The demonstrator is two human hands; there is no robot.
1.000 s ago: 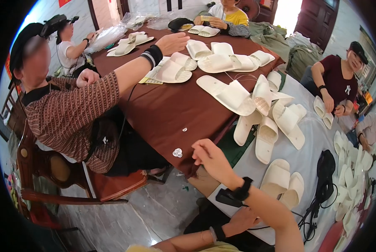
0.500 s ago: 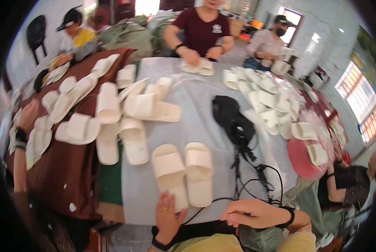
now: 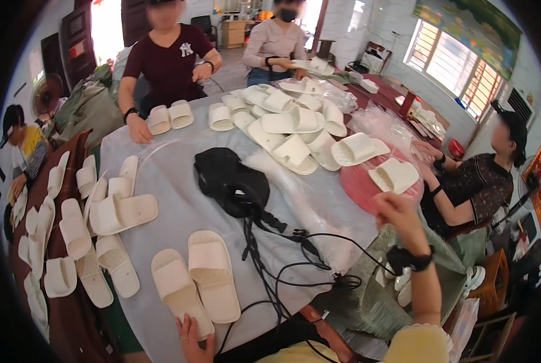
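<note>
A pair of cream slippers (image 3: 201,284) lies side by side on the sheet-covered table in front of me. My left hand (image 3: 196,340) rests with outstretched fingers at the heel of the left slipper. My right hand (image 3: 398,212) is raised at the table's right side, its fingers bent together with nothing visible in them. Just beyond it, a single cream slipper (image 3: 394,176) sits on a round pink surface (image 3: 362,189), and another slipper (image 3: 360,149) lies behind that one. A large heap of slippers (image 3: 291,121) spreads farther back.
A black bag (image 3: 231,181) with straps and cables (image 3: 276,266) occupies the table's middle. More slippers (image 3: 104,230) lie at left, partly on brown cloth. Co-workers surround the table; one in dark red has a hand beside a slipper pair (image 3: 171,118). A green sack (image 3: 373,290) stands at right.
My view has swung to the right. My right hand has lifted from near my body and reached out rightward toward the slippers there. My left hand stays at the same slipper's heel.
</note>
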